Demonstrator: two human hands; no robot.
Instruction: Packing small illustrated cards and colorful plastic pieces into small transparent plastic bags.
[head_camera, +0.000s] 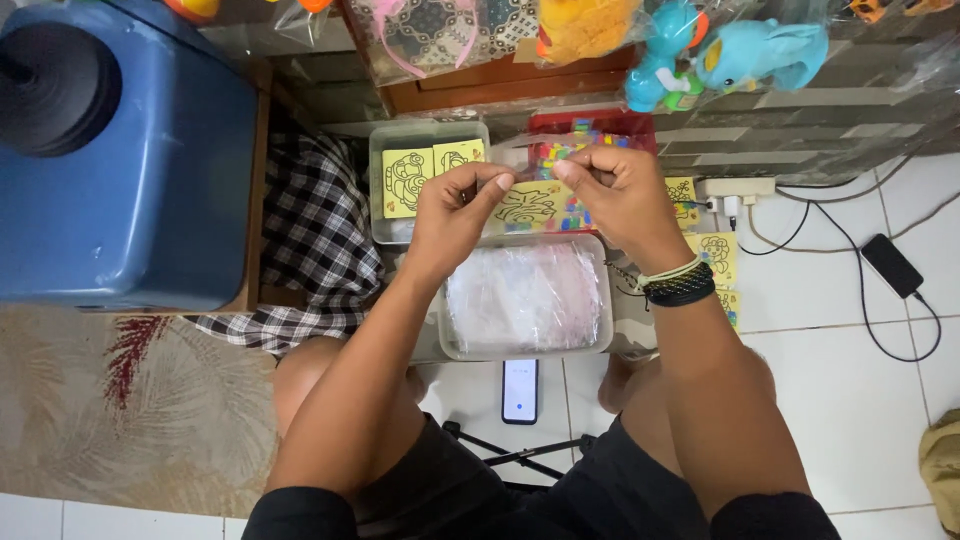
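Both hands, left (452, 215) and right (618, 190), pinch one clear packet (535, 205) holding a yellow card; two tubs (527, 345) below, contents blurry.

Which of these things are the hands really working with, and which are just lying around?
In use:
left hand and right hand, both pinching a clear packet with a yellow picture card
tub of clear bags
tub of yellow cards

Lying about:
phone
blue container
checked cloth
blue plush toys
power strip
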